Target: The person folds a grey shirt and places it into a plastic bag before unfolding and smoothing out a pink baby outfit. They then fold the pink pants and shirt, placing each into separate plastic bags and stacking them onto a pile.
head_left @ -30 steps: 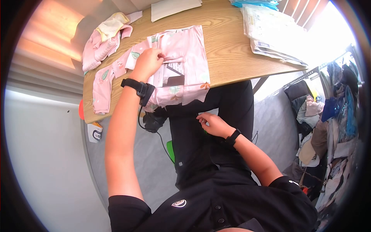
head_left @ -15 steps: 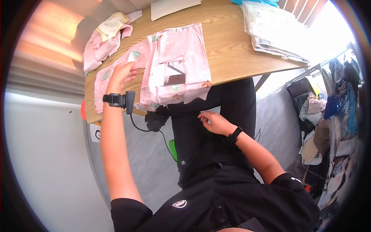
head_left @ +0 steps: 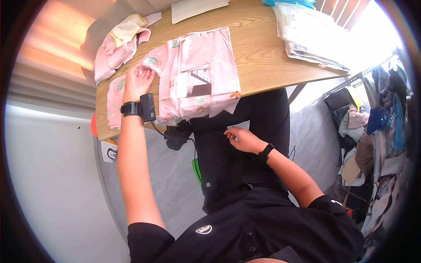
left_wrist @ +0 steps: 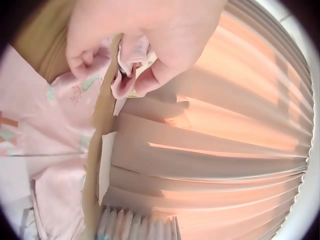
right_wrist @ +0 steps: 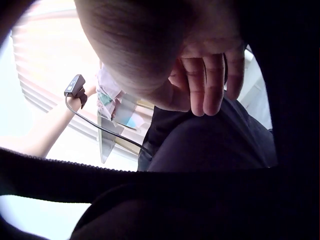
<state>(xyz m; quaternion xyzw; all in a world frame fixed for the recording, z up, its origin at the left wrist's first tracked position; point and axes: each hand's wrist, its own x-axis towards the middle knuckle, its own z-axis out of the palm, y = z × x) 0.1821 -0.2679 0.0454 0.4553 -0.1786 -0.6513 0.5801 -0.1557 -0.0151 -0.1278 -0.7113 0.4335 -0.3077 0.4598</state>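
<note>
A pink leaf-print garment (head_left: 169, 103) lies folded on the wooden table (head_left: 258, 52), with a white and dark rectangular panel (head_left: 198, 85) on its middle. Its sleeve (head_left: 115, 92) stretches out toward the table's left end. My left hand (head_left: 139, 82) is over this sleeve; in the left wrist view, thumb and forefinger pinch a gathered bit of pink fabric (left_wrist: 121, 89). My right hand (head_left: 245, 139) hangs above the dark trousers (right_wrist: 200, 142) on my lap, fingers loosely bent and holding nothing.
Another pink garment with a pale yellow piece (head_left: 125, 37) is heaped at the back left. White sheets (head_left: 197, 9) lie at the far edge, and clear plastic bags (head_left: 307, 37) are stacked at the right. A cable (right_wrist: 107, 131) runs from the left wrist camera.
My left hand has left the body of the folded garment, moved left to the sleeve, and now pinches its fabric, raising a fold. My right hand stays over my lap.
</note>
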